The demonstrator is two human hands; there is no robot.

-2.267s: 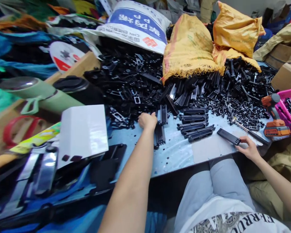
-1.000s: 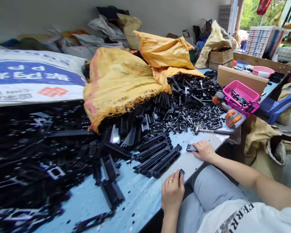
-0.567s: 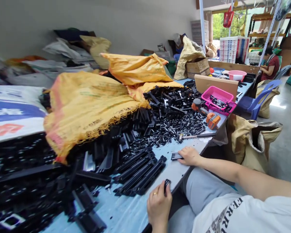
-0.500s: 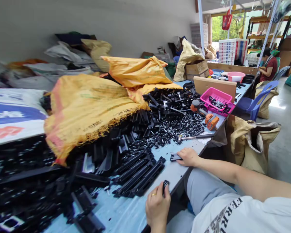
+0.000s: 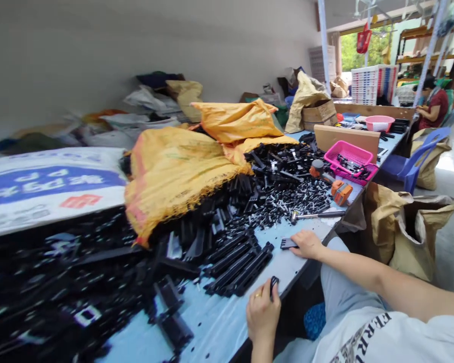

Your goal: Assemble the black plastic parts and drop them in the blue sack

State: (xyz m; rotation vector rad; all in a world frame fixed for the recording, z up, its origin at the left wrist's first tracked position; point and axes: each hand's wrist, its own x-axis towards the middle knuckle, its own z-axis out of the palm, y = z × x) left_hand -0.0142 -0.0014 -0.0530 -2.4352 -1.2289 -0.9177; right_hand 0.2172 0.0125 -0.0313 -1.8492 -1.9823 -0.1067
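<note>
My left hand point(image 5: 263, 311), with a ring on one finger, is closed round a small black plastic part point(image 5: 274, 281) at the table's front edge. Only the part's upper end shows above the fingers. Farther along the edge, my right hand point(image 5: 306, 244) grips a flat black slotted plastic piece point(image 5: 287, 244) that lies on the blue tabletop point(image 5: 196, 312). Its other end is hidden under the fingers. Beside both hands, several long black plastic rails point(image 5: 245, 264) lie side by side.
Loose black parts point(image 5: 98, 272) heap across the table under yellow woven sacks point(image 5: 174, 171). Beyond my right hand are a hammer point(image 5: 318, 215), an orange cordless tool point(image 5: 340, 191) and a pink basket point(image 5: 350, 156). Open paper sacks point(image 5: 412, 237) stand right. Another person point(image 5: 433, 108) sits at the far end.
The view has swung left, so everything appears shifted to the right. Both hands keep their holds, with little movement against the table.
</note>
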